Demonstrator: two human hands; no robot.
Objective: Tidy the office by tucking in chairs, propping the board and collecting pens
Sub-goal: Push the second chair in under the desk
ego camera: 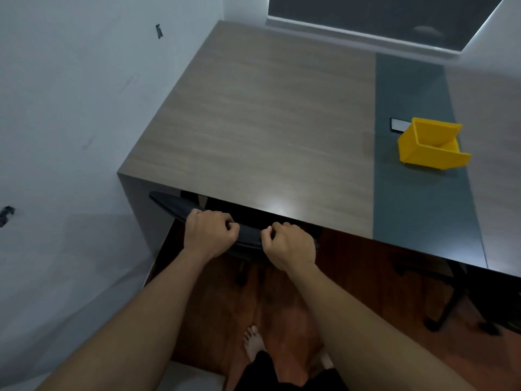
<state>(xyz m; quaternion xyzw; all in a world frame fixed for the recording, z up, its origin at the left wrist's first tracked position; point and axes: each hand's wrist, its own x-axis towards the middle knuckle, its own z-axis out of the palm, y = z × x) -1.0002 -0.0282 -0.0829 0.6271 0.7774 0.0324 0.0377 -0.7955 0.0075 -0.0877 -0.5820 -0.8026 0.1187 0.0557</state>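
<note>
A black office chair stands at the near edge of the wooden desk, its seat hidden under the desktop. Only the curved top of its backrest shows. My left hand is closed over the backrest's top edge. My right hand grips the same edge just to the right, a short gap between the two. A yellow plastic bin sits on the desk's dark green strip at the right, open side up, and looks empty. No pens or board are visible.
A white wall runs close along the desk's left side. A small dark flat object lies behind the bin. Another chair's black legs stand under the desk at right. My bare feet are on the reddish wooden floor.
</note>
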